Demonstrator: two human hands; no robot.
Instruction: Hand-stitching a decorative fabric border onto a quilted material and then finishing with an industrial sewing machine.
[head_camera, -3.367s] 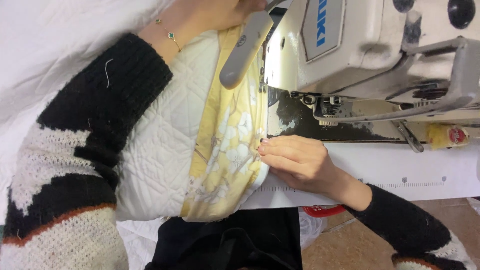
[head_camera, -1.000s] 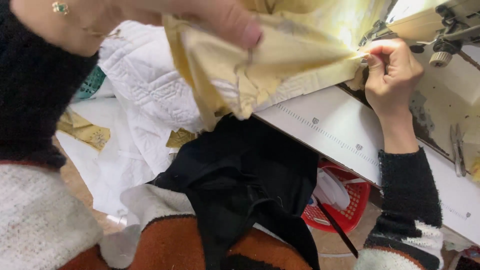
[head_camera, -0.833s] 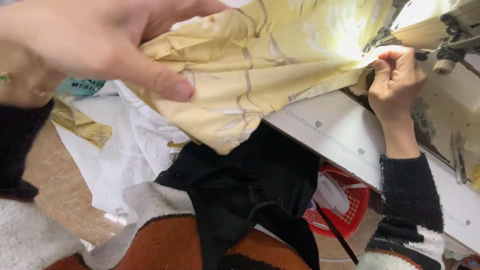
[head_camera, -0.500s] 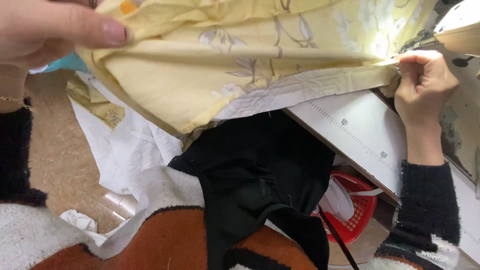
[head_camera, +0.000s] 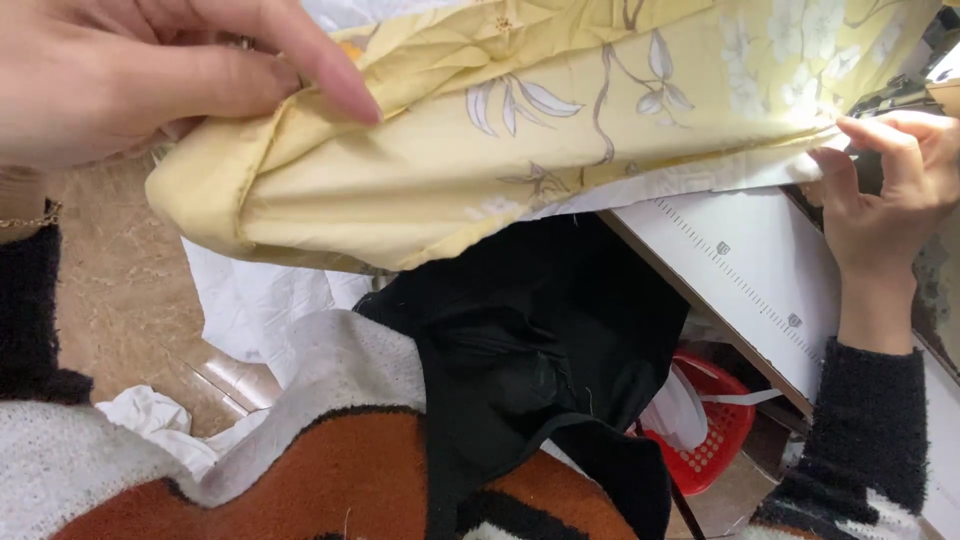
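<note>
The yellow floral fabric (head_camera: 560, 130) hides the right hand's (head_camera: 885, 190) fingertips.

- A sewing workshop — the white work table (head_camera: 740, 262) at 3 o'clock has a measuring scale printed along its edge.
- Yellow floral fabric (head_camera: 560, 130) spreads across 12 o'clock.
- White cloth scraps (head_camera: 255, 305) litter the floor at 8 o'clock — a red basket (head_camera: 715, 440) sits under the table at 4 o'clock.

Left hand (head_camera: 150, 75) sits high and close to the camera, fingers stretched flat to the right, thumb tucked under in a pinch, a thin chain at the wrist above a dark fuzzy cuff. Right hand (head_camera: 885, 190) is raised at the far side, fingers curled and pinching, forearm dropping straight down in a dark sleeve.
</note>
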